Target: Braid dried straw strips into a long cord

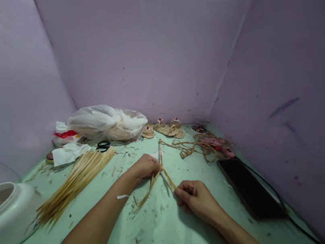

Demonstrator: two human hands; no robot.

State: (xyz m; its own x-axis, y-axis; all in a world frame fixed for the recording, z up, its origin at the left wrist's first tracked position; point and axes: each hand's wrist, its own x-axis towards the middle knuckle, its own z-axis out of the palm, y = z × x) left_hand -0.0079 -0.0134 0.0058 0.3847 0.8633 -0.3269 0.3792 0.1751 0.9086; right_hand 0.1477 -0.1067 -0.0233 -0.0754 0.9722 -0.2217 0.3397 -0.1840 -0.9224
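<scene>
My left hand (147, 166) pinches a braid of straw-coloured fibre (160, 155) at the point where its strands part. The braided length runs away from me toward the back of the green surface. Between the thumb and fingers of my right hand (196, 198) is one loose fibre strand (168, 180), drawn down and to the right. Another strand (147, 195) hangs from under my left hand and trails to the lower left. A long braided cord (189, 146) lies in loops beyond my hands, its left end close to the braid's far end.
A bundle of dry fibre strips (76, 181) lies left, beside a white pot (8, 214). Behind are scissors (103, 146), a white plastic bag (107, 122) and small woven slippers (166, 128) by the wall. At right lie a dark phone-like slab (250, 188) and a black cable (266, 184).
</scene>
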